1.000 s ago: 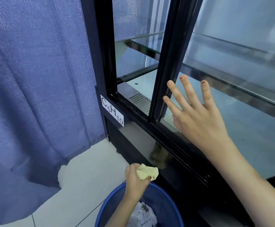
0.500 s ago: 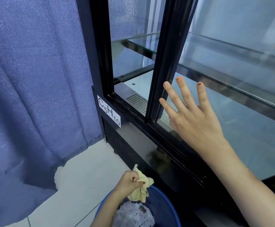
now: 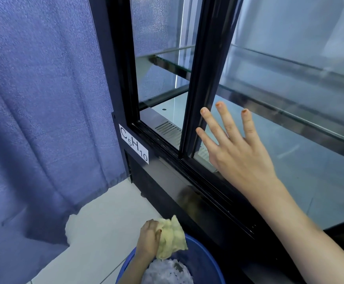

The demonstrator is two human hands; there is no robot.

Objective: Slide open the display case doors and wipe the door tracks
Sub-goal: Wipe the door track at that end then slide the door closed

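A black-framed display case fills the right side. Its sliding glass door stands partly open, with its black upright edge left of my right hand. My right hand lies flat on that glass, fingers spread. The black door track runs along the bottom of the opening and on under the door. Low in the view, my left hand grips a crumpled yellow cloth above a blue bucket.
A blue curtain hangs at the left, down to the white tiled floor. A white label reading C5H10 is stuck on the case frame. Glass shelves and a vent grille show inside. Foamy water fills the bucket.
My left hand has dipped lower toward the bucket and the cloth now hangs unfolded from it. My right hand stays flat on the glass in nearly the same place.
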